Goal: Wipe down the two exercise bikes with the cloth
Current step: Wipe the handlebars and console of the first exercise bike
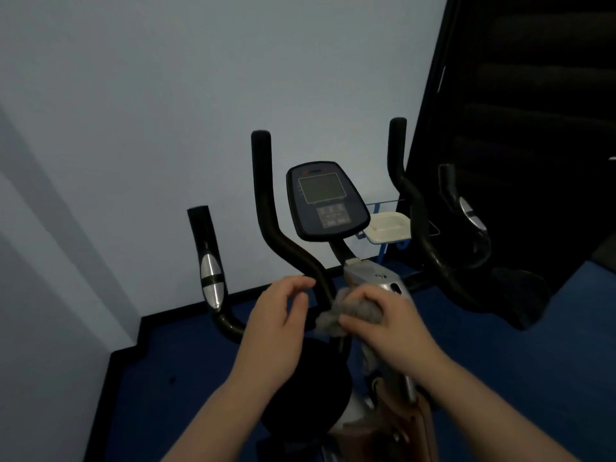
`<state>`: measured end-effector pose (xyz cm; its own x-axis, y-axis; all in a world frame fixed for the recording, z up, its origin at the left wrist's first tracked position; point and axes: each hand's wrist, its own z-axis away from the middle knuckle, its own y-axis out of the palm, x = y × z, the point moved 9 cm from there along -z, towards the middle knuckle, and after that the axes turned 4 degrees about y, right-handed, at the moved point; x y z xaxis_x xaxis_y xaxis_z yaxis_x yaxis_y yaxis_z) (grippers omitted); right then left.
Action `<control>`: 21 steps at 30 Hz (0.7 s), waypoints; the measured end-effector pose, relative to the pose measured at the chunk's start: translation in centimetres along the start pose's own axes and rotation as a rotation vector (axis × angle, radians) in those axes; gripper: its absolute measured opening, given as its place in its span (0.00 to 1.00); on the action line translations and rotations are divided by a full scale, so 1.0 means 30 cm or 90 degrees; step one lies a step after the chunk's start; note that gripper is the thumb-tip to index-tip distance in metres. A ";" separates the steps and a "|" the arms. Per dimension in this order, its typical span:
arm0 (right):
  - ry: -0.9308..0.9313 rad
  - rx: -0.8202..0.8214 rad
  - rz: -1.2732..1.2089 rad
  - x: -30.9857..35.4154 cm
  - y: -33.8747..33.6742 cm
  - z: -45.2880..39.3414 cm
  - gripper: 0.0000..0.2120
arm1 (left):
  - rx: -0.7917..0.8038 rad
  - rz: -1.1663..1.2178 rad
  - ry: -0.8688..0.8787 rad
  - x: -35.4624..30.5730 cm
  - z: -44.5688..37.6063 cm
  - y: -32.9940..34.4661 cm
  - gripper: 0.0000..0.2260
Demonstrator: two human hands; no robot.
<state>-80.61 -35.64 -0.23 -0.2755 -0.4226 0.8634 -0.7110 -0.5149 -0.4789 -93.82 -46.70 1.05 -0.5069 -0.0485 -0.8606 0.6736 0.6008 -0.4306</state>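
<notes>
Fingers (353,323) of the right hand (386,328) clenched a crumpled grey fuzzy cloth (346,311) at centre frame, against the exercise bike (373,278); the left hand (276,325) hung loosely curled, grasping nothing. Black padded handlebars (263,195) rose upward around an oval console (325,201). Behind, right of the console, sat a white tray (388,228).

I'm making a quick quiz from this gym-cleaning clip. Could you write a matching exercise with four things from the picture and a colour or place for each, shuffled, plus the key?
Things:
1. cloth
2. console
3. tray
4. floor

Descriptions:
A. white, on a blue rack behind the bike
B. dark blue
C. grey, bunched in the right hand
D. dark, with a blank screen, between the handlebars

Pairs: 1-C, 2-D, 3-A, 4-B
</notes>
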 end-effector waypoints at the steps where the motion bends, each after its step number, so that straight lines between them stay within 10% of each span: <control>1: -0.006 -0.031 -0.001 0.004 -0.007 -0.025 0.07 | -0.020 -0.024 0.009 0.000 0.014 -0.009 0.09; 7: -0.037 -0.132 -0.004 -0.036 0.038 0.079 0.06 | -0.033 -0.182 0.045 -0.014 0.126 -0.026 0.07; 11: -0.036 0.011 -0.001 -0.032 0.008 0.101 0.07 | -0.067 -0.128 0.005 0.017 0.166 -0.033 0.07; 21: 0.021 -0.073 -0.140 -0.076 0.051 0.152 0.07 | -0.086 0.024 -0.127 0.089 0.170 -0.029 0.06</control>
<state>-78.11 -38.87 -3.66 -0.1253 -0.2847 0.9504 -0.8246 -0.5028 -0.2593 -93.01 -51.41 -2.26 -0.3573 -0.1726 -0.9179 0.6056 0.7054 -0.3684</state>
